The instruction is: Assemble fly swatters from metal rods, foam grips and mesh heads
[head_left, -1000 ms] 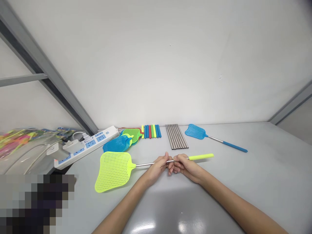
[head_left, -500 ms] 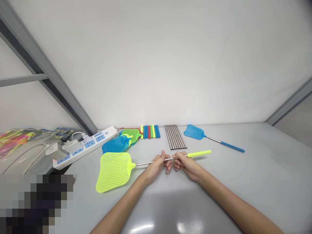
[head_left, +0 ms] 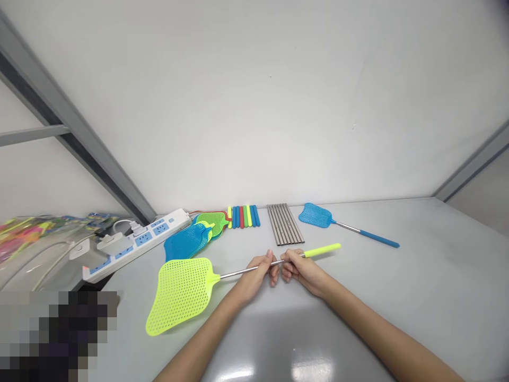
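Seemingly joined: blue swatter (head_left: 350,228) right of the rods (head_left: 285,224); yellow swatter (head_left: 181,293) before them, gripped by left hand (head_left: 259,271) and right hand (head_left: 300,269). Leftward, heads (head_left: 186,240) are left loose.

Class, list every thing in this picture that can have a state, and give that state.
Left hand, gripping
Right hand, gripping
Yellow swatter, held in both hands
Blue swatter, assembled, lying down
Swatter heads, piled, overlapping
Coloured handles, lined up loose
Metal rods, lying side by side
Power strip, partly filled with plugs
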Available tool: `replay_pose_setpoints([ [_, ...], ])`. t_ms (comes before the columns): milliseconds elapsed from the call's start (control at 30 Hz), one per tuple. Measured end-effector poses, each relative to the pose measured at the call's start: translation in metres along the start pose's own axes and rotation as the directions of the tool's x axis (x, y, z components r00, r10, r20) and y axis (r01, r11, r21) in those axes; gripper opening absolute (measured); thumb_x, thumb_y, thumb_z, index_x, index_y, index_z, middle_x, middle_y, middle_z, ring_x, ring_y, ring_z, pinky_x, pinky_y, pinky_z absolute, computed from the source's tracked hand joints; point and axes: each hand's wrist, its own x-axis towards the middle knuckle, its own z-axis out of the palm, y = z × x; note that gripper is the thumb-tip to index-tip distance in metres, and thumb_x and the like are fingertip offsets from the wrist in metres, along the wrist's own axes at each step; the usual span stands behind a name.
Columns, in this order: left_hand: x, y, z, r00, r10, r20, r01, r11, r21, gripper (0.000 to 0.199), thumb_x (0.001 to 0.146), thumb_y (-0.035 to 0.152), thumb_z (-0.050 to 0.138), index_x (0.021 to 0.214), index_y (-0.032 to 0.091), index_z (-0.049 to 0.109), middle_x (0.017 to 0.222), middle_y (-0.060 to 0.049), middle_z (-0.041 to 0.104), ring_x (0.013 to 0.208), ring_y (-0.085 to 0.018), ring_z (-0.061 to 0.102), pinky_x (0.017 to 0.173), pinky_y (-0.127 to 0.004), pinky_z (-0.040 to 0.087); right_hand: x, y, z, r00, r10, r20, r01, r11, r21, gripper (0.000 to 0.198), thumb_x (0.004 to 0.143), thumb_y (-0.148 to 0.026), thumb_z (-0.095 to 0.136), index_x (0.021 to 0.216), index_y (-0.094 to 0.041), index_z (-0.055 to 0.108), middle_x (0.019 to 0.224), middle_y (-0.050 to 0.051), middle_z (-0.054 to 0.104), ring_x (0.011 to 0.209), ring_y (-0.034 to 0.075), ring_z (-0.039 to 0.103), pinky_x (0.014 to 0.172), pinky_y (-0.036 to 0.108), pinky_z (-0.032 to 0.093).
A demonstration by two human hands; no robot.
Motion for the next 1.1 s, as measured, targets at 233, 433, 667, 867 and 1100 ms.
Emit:
replay_pose_setpoints([
  [233,0.001,0.003,-0.001,0.999,0.024,0.029,-0.025,0.999,0.024,0.051,0.082,0.048,0.018,0.055,0.015,0.046,0.05,0.0,0.047,0.056,-0.013,0.047,0.064,-0.025,0.037,-0.002,-0.001,0.003,0.999,-0.032,0.02,0.034,0.993,-0.11,0.026,0.068,-0.023,0.043,0.043,-0.018,0.04,0.039,-0.004,0.034,0.039,0.009,0.037,0.043,0.024,0.032],
  [433,0.001,0.008,-0.001,0.999,0.037,-0.002,-0.037,0.998,0.06,0.045,0.081,0.046,0.028,0.055,0.015,0.047,0.051,0.0,0.049,0.053,-0.012,0.045,0.062,-0.024,0.038,-0.001,0.001,0.002,0.995,-0.078,0.063,0.09,0.975,-0.203,0.033,0.071,-0.03,0.047,0.042,-0.017,0.041,0.039,-0.003,0.039,0.038,0.009,0.039,0.042,0.024,0.031],
  [667,0.0,0.011,0.001,0.999,0.031,0.017,-0.031,0.999,0.023,0.039,0.081,0.041,0.034,0.054,0.014,0.046,0.057,-0.002,0.055,0.054,-0.011,0.046,0.058,-0.023,0.038,-0.002,0.002,0.003,0.992,-0.091,0.089,0.108,0.972,-0.21,0.034,0.071,-0.035,0.049,0.043,-0.017,0.042,0.04,-0.002,0.043,0.04,0.01,0.042,0.042,0.023,0.029],
  [867,0.0,0.015,0.002,0.999,0.033,0.029,-0.032,0.998,-0.048,0.041,0.081,0.041,0.034,0.049,0.015,0.04,0.06,-0.003,0.057,0.057,-0.012,0.049,0.058,-0.022,0.038,-0.003,-0.001,0.004,0.988,-0.074,0.139,0.102,0.973,-0.209,0.038,0.073,-0.038,0.046,0.042,-0.017,0.043,0.045,0.0,0.048,0.047,0.012,0.048,0.045,0.024,0.029],
  [1100,0.0,0.015,0.0,0.998,0.037,0.051,-0.032,0.995,-0.098,0.04,0.082,0.039,0.033,0.05,0.015,0.042,0.053,-0.001,0.051,0.059,-0.013,0.05,0.062,-0.025,0.038,-0.004,0.0,0.003,0.986,-0.045,0.159,0.068,0.987,-0.145,0.039,0.074,-0.042,0.043,0.045,-0.016,0.046,0.046,0.001,0.049,0.05,0.013,0.05,0.051,0.025,0.033],
])
